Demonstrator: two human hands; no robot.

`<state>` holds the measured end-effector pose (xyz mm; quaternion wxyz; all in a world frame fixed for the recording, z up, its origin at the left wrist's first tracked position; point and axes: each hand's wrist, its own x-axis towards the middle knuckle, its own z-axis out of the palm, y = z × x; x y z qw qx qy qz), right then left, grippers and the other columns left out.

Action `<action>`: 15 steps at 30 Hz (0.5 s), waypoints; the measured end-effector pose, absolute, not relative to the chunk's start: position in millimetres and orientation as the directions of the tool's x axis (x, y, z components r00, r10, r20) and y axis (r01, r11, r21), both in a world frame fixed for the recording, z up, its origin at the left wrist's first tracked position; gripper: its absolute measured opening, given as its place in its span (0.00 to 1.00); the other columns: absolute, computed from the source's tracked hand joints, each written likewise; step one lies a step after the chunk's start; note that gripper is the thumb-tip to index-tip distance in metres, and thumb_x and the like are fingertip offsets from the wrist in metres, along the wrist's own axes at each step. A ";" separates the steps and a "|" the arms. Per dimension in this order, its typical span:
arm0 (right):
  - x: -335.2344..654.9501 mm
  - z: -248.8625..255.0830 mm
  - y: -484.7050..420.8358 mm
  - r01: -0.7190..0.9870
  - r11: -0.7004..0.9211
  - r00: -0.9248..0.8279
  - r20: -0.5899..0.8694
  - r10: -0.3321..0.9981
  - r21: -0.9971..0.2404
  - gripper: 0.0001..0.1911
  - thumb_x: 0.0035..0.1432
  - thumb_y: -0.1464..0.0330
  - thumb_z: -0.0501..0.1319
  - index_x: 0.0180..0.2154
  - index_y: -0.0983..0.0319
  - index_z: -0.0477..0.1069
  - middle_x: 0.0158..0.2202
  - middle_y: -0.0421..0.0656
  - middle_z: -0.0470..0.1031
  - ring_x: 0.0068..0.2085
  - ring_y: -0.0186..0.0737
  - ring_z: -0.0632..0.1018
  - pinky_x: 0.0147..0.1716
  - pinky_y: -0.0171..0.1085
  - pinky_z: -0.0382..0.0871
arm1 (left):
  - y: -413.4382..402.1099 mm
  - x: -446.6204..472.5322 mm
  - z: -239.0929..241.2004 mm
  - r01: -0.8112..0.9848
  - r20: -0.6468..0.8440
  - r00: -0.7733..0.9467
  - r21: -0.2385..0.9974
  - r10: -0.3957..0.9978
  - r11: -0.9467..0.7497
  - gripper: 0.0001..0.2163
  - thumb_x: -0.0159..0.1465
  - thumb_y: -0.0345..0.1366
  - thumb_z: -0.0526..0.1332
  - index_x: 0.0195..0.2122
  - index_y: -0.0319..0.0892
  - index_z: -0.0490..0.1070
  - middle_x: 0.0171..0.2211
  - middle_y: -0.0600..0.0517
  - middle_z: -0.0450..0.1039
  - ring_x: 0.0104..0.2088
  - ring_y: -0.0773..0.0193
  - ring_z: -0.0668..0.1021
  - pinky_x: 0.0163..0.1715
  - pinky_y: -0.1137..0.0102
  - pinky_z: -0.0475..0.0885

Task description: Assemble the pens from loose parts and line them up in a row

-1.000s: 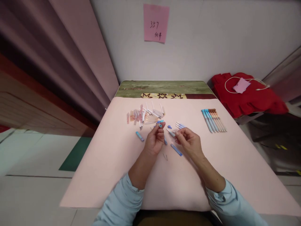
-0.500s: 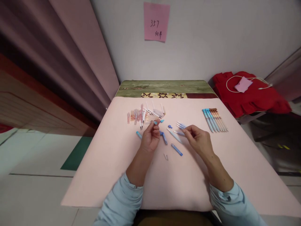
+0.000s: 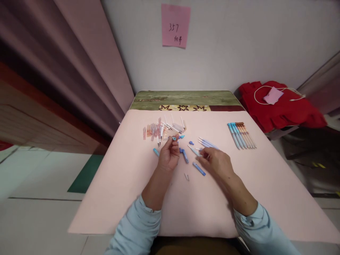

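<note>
Above the middle of the pink sheet (image 3: pixel 127 198), the left hand (image 3: pixel 169 156) pinches a blue tube (image 3: pixel 174 138) between thumb and fingers, its round end facing the person. Across from it, the right hand (image 3: pixel 216 162) leans low, thumb and fingertips bunched at the back of a pale barrel (image 3: pixel 193 149); a white tip (image 3: pixel 197 148) shows beside it, and I cannot tell whether the fingers grip either one. Between the hands lies a darker tube (image 3: pixel 185 157), with another (image 3: pixel 199 169) closer to the person and two grey slivers (image 3: pixel 186 177) nearby. A blue cap (image 3: pixel 191 143) sits just beyond the pale barrel, near some lilac barrels (image 3: pixel 207 142). Farther left spreads a heap of refills (image 3: pixel 176 126); on the right, finished-looking pens (image 3: pixel 241 136) lie in a row. Past the table's edge is a red cloth (image 3: pixel 297 113), and a pink note (image 3: pixel 175 26) hangs on the wall (image 3: pixel 225 46).
</note>
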<state>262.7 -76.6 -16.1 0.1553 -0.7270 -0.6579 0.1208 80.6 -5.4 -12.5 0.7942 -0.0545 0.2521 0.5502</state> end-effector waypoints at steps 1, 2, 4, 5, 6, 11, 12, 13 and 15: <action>261.5 -17.2 -76.9 0.928 -0.076 0.093 0.027 0.995 -0.366 0.08 0.56 0.59 0.63 0.34 0.57 0.74 0.33 0.39 0.79 0.34 0.39 0.76 0.29 0.35 0.57 | -5.6 80.9 -12.1 -0.901 -0.463 0.267 0.192 0.845 0.389 0.10 0.71 0.28 0.52 0.49 0.31 0.69 0.34 0.47 0.76 0.21 0.79 0.71 0.17 0.88 0.67; 260.6 -18.2 -77.2 0.935 -0.068 0.083 0.029 0.996 -0.348 0.08 0.56 0.60 0.63 0.34 0.57 0.74 0.34 0.39 0.79 0.34 0.39 0.76 0.29 0.35 0.57 | -5.8 81.1 -11.6 -0.901 -0.465 0.264 0.193 0.845 0.388 0.09 0.71 0.28 0.52 0.48 0.31 0.69 0.34 0.47 0.76 0.21 0.79 0.71 0.17 0.88 0.67; 259.9 -19.7 -77.5 0.945 -0.065 0.079 0.031 0.996 -0.320 0.08 0.57 0.59 0.63 0.34 0.57 0.73 0.34 0.39 0.79 0.34 0.39 0.76 0.29 0.35 0.56 | -6.3 81.6 -10.5 -0.900 -0.469 0.262 0.196 0.843 0.389 0.08 0.71 0.28 0.52 0.46 0.31 0.69 0.34 0.46 0.76 0.21 0.79 0.71 0.18 0.88 0.67; 259.8 -19.9 -77.6 0.948 -0.065 0.078 0.030 0.996 -0.313 0.09 0.57 0.59 0.63 0.34 0.57 0.73 0.34 0.39 0.78 0.34 0.39 0.76 0.29 0.35 0.56 | -6.4 81.7 -10.1 -0.900 -0.469 0.261 0.198 0.843 0.389 0.08 0.71 0.28 0.52 0.45 0.31 0.69 0.34 0.46 0.76 0.21 0.79 0.71 0.18 0.88 0.67; 259.8 -19.7 -77.6 0.949 -0.064 0.077 0.030 0.997 -0.310 0.10 0.57 0.58 0.63 0.33 0.57 0.73 0.33 0.39 0.78 0.34 0.39 0.76 0.29 0.35 0.56 | -6.5 81.8 -9.9 -0.899 -0.469 0.262 0.200 0.844 0.390 0.08 0.71 0.28 0.52 0.45 0.31 0.69 0.34 0.46 0.76 0.21 0.79 0.71 0.17 0.88 0.67; 258.8 -14.8 -77.4 0.934 -0.059 0.074 0.030 0.997 -0.353 0.14 0.60 0.56 0.60 0.31 0.58 0.73 0.30 0.40 0.77 0.32 0.38 0.75 0.28 0.35 0.56 | -6.5 82.2 -12.7 -0.883 -0.449 0.269 0.239 0.852 0.405 0.08 0.71 0.28 0.52 0.42 0.31 0.70 0.33 0.47 0.76 0.20 0.79 0.72 0.17 0.87 0.68; 258.6 -14.3 -77.5 0.929 -0.063 0.080 0.029 0.996 -0.366 0.14 0.60 0.56 0.60 0.30 0.58 0.73 0.30 0.40 0.77 0.31 0.38 0.75 0.28 0.35 0.56 | -6.9 82.6 -14.0 -0.875 -0.440 0.270 0.259 0.857 0.409 0.08 0.71 0.28 0.52 0.41 0.31 0.70 0.33 0.47 0.76 0.21 0.79 0.72 0.18 0.87 0.68; 258.4 -14.2 -77.6 0.924 -0.066 0.084 0.030 0.996 -0.376 0.13 0.60 0.57 0.59 0.31 0.58 0.74 0.29 0.40 0.77 0.31 0.38 0.75 0.28 0.35 0.56 | -7.4 83.3 -15.5 -0.865 -0.429 0.270 0.286 0.862 0.413 0.07 0.70 0.27 0.53 0.40 0.32 0.70 0.34 0.47 0.77 0.21 0.79 0.73 0.18 0.87 0.69; 258.3 -15.5 -77.7 0.920 -0.060 0.081 0.037 0.996 -0.386 0.11 0.59 0.58 0.61 0.32 0.57 0.74 0.30 0.40 0.78 0.32 0.38 0.76 0.29 0.35 0.56 | -9.1 85.4 -18.5 -0.835 -0.406 0.272 0.351 0.873 0.423 0.06 0.68 0.26 0.56 0.38 0.32 0.71 0.34 0.46 0.77 0.22 0.78 0.74 0.20 0.86 0.70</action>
